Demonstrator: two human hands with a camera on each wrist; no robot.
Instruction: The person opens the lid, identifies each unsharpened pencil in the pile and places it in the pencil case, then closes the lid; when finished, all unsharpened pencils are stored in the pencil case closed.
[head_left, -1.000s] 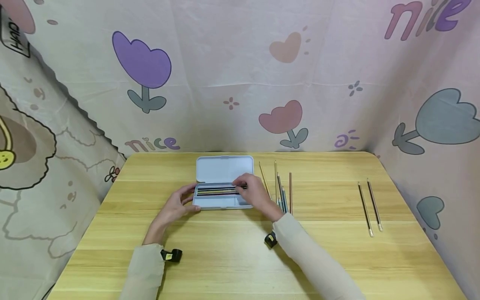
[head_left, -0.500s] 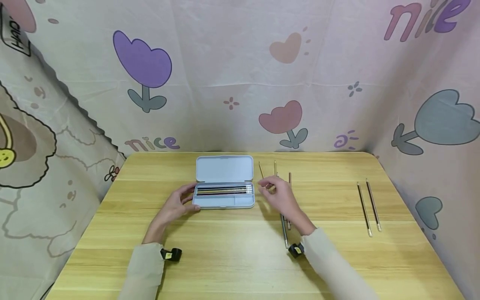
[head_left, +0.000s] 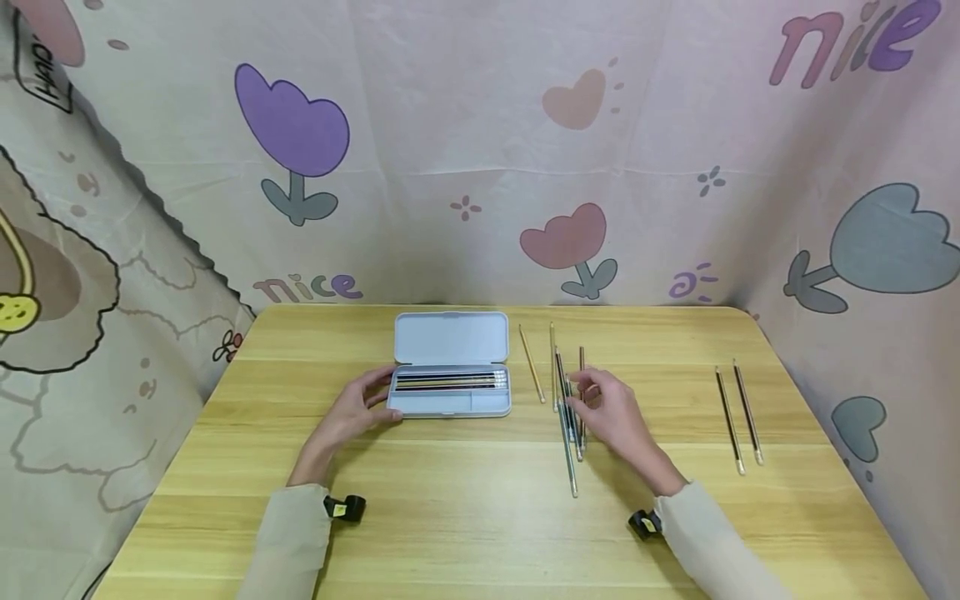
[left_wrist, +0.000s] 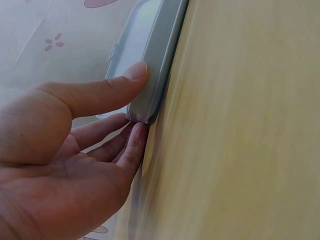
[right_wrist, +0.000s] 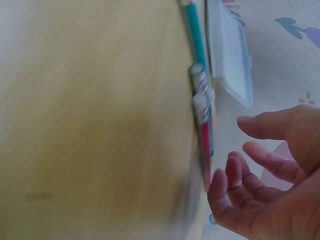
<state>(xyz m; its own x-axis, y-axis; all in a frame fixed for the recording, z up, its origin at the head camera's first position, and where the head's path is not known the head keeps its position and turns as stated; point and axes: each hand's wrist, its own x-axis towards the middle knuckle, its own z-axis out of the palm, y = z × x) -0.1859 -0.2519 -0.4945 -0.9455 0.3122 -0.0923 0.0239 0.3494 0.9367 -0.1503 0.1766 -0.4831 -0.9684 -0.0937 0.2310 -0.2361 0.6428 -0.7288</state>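
A pale blue pencil case (head_left: 431,405) stands with its lid (head_left: 452,337) raised; several pencils (head_left: 444,381) lie side by side in its back compartment. My left hand (head_left: 362,408) grips its left end, the thumb (left_wrist: 136,70) on the front side and the fingertips at the end wall. To the right, my right hand (head_left: 611,408) is over a loose group of pencils (head_left: 567,454), thumb and fingers apart in the right wrist view, nothing held. A red pencil (right_wrist: 205,145) and a teal one (right_wrist: 196,37) lie near those fingers. The hand hides part of the group.
A yellow pencil (head_left: 532,364) lies slanted between the case and the group. Two dark-striped pencils (head_left: 730,421) rest farther right on the wooden table (head_left: 480,533). A printed cloth (head_left: 435,108) hangs behind the table and along its sides.
My right hand has left the case's back compartment, where pencils now lie uncovered, and moved right to the loose group of pencils. My left hand has stayed on the pencil case.
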